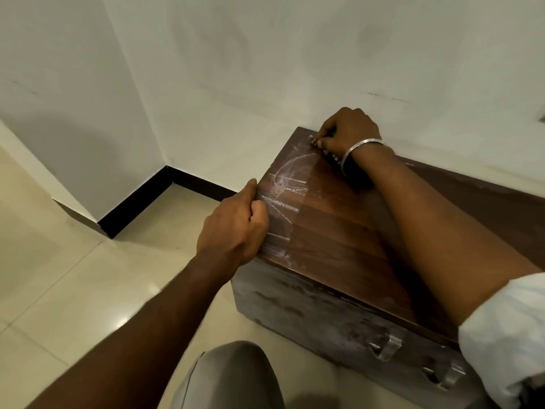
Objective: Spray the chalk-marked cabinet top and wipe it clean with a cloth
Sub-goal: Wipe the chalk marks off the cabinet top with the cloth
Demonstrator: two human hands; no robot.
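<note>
Low wooden cabinet sits on the tiled floor [73, 290], back edge against the white wall [265, 69], near the corner with the black skirting [138, 202].

Cabinet top [339, 231]: dark wood. The chalk marks [287, 184] are white arcs and straight strokes, all on the left end. The right part is bare wood. A straight sheen line divides the two zones.

Left hand [233, 225]: at the left edge of the top, fingers curled and clamped on that edge, thumb lying along it, beside the chalk.

Right hand [348, 131]: at the far left corner of the top, by the wall, forearm lying across the top. Thumb and fingers pinch a small pale piece [314, 140] pressed to the wood. It looks like a chalk stub, but it is too small to be sure. Silver bangle [361, 146] on the wrist, white sleeve [507, 335] rolled up the arm.

Cabinet front [309, 314] is smudged and carries two metal handles [386, 348].

A knee in grey trousers [230, 376] shows at the bottom of the frame.
</note>
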